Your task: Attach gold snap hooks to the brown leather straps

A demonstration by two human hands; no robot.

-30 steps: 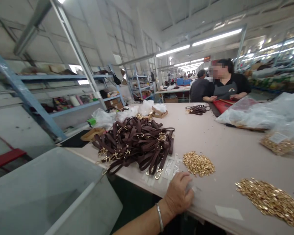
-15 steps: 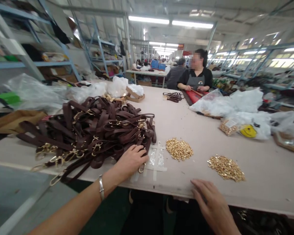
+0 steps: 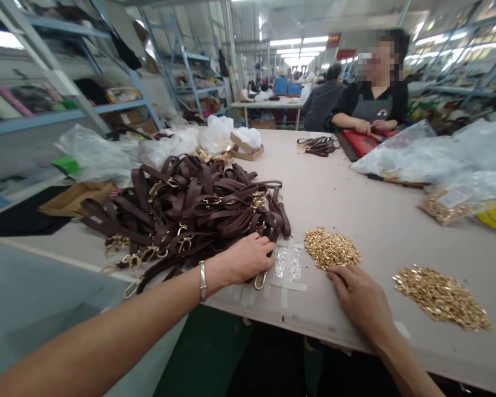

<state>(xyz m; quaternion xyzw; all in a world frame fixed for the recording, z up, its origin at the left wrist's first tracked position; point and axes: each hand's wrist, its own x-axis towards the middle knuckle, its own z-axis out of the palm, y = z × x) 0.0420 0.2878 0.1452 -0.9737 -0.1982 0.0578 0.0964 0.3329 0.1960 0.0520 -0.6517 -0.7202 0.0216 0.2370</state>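
Factory floor: long worktable (image 3: 355, 209), strap pile (image 3: 190, 209), metal shelving (image 3: 107, 105), co-workers.

White plastic bags (image 3: 430, 157) on the table (image 3: 355, 204), small cardboard box (image 3: 246, 149), blue shelving (image 3: 66, 110), seated co-worker (image 3: 374, 94), red mat (image 3: 361, 141)

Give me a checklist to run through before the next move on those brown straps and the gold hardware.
1. Left hand on the strap pile: ok, fingers rest on its near edge.
2. Strap gripped: cannot tell; the fingers lie flat on top.
3. Right hand near hardware: ok, flat on the table just below the nearer gold pile.
4. Second gold pile apart from the first: ok.
5. Taped clear packets between the hands uncovered: ok.
6. Co-worker's hands away: ok, at the far end.
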